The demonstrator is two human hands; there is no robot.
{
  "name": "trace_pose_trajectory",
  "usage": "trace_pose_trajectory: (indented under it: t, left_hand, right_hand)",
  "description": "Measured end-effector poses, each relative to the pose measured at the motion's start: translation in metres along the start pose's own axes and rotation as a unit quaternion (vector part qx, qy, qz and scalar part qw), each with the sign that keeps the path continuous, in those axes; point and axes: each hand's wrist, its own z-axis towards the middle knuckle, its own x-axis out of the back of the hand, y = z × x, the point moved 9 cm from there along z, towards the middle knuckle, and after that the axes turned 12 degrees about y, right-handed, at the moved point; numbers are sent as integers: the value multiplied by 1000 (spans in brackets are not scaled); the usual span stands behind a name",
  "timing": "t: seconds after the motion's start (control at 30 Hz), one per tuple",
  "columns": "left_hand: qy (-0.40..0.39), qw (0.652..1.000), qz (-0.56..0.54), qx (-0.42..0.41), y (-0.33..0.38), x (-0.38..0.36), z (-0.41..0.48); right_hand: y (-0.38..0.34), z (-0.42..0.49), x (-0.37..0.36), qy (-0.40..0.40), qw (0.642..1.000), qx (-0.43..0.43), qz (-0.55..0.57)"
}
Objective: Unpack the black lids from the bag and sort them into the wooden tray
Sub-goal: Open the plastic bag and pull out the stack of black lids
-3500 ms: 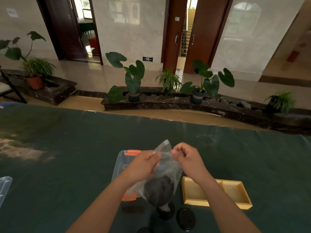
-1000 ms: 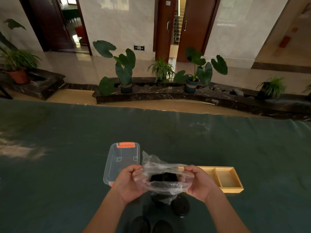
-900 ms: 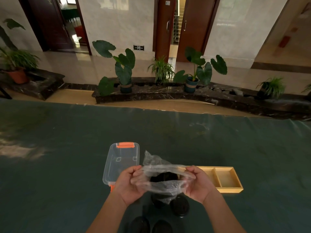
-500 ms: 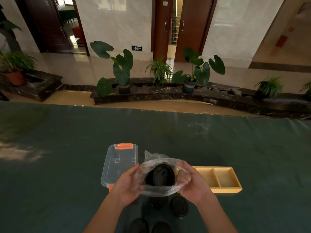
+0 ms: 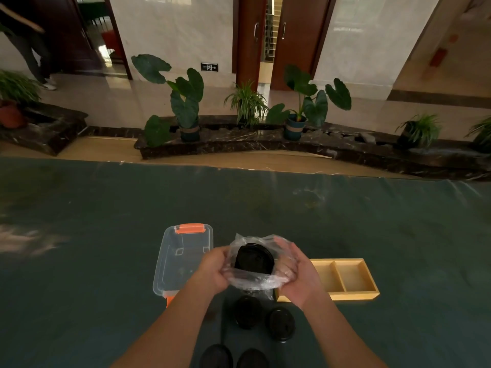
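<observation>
A clear plastic bag (image 5: 252, 277) is held above the table between both hands, its mouth spread wide toward me. Inside it stands a stack of black lids (image 5: 254, 258). My left hand (image 5: 212, 269) grips the bag's left side and my right hand (image 5: 297, 274) grips its right side. The wooden tray (image 5: 353, 294) with two visible compartments lies just right of my right hand; its left end is hidden. Several loose black lids lie on the table below the bag, among them one lid (image 5: 247, 312) and another lid (image 5: 280, 324).
A clear plastic box with orange clips (image 5: 183, 258) sits left of the bag. The dark green table (image 5: 106, 221) stretches far ahead and to both sides. Beyond its far edge are potted plants on a stone ledge, and a person's legs at far left.
The bag was first pinched at its top and hung down. Both hands have since pulled its mouth wide and tilted it toward me, so the black lids inside now show.
</observation>
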Motion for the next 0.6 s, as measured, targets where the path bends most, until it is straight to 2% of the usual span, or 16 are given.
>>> trace_pose_trajectory:
  t: [0.07,0.2,0.4,0.6]
  left_hand:
    - [-25,999,-22,42,-6,-9,5]
    - [-22,999,-4,41,-16,-15,26]
    - [29,997,-64,-23,-26,-20,52]
    - [84,989,28,-115,-35,-12,83]
  right_hand:
    - [2,7,3,-6,999,-14,28]
    - [0,22,2,-15,998,-18,59]
    - [-2,66,19,53,997,15,-51]
    - [2,100,48,156,980,26,-121]
